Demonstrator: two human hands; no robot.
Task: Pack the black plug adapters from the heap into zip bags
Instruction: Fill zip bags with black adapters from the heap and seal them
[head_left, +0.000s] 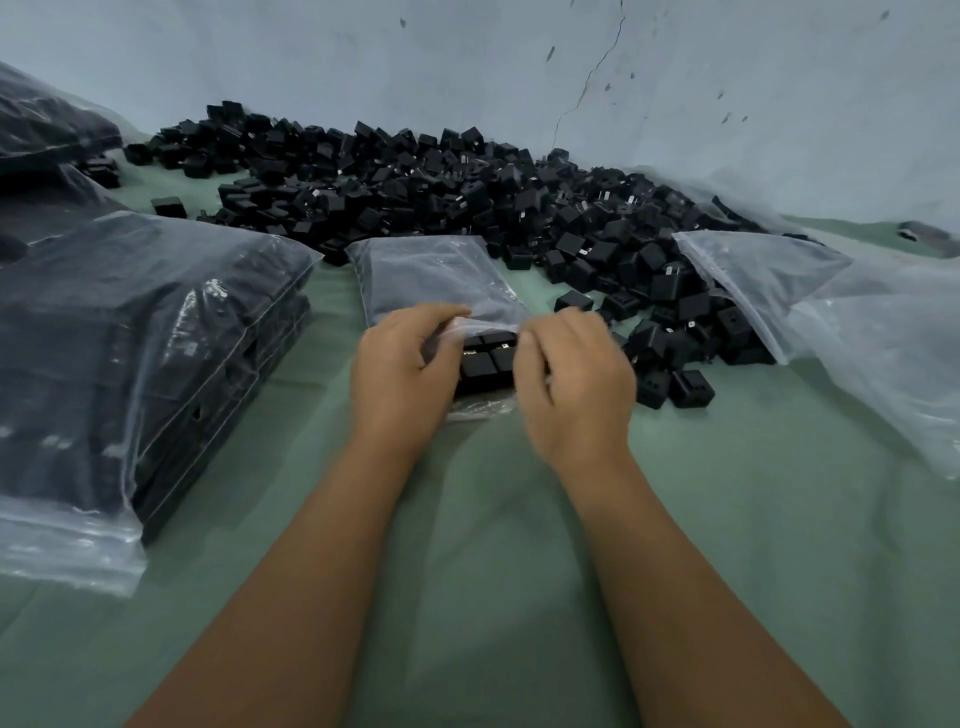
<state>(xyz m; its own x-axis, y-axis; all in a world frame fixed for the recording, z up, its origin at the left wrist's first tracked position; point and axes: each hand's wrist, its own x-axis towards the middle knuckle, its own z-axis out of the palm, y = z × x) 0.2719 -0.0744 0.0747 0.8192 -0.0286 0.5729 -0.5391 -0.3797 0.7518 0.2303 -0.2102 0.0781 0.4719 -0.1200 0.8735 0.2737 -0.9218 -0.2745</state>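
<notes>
Clearly the filling step is under way, with both hands at the mouth of one zip bag in the middle of the frame.

At the left of the frame a stack of filled bags (150, 332) lies on the green worktop (493, 545), dark with packed adapters; more filled bags sit behind it at the upper left.

Moving to centre, the zip bag (436, 275) being worked lies flat, its far end pointing at the heap and its mouth toward the person. The left hand (400, 374) pinches the left side of the mouth, fingers curled round the plastic. Between the hands, a neat block of adapters (488, 358) shows at the opening, seemingly partly inside the bag. The right hand (576, 384) has its fingers curled at the right side of the mouth; it is blurred, so whether its grip is on the plastic or on the adapters I cannot tell.

Further right and across the upper centre, the heap of black plug adapters (467, 192) spreads along the wall, with strays near the right hand. At the far right lies a pile of empty bags (857, 322).

By my judgement, the next move calls for pushing the block fully in while the left hand keeps the mouth held apart, then pressing the zip closed along its length.
</notes>
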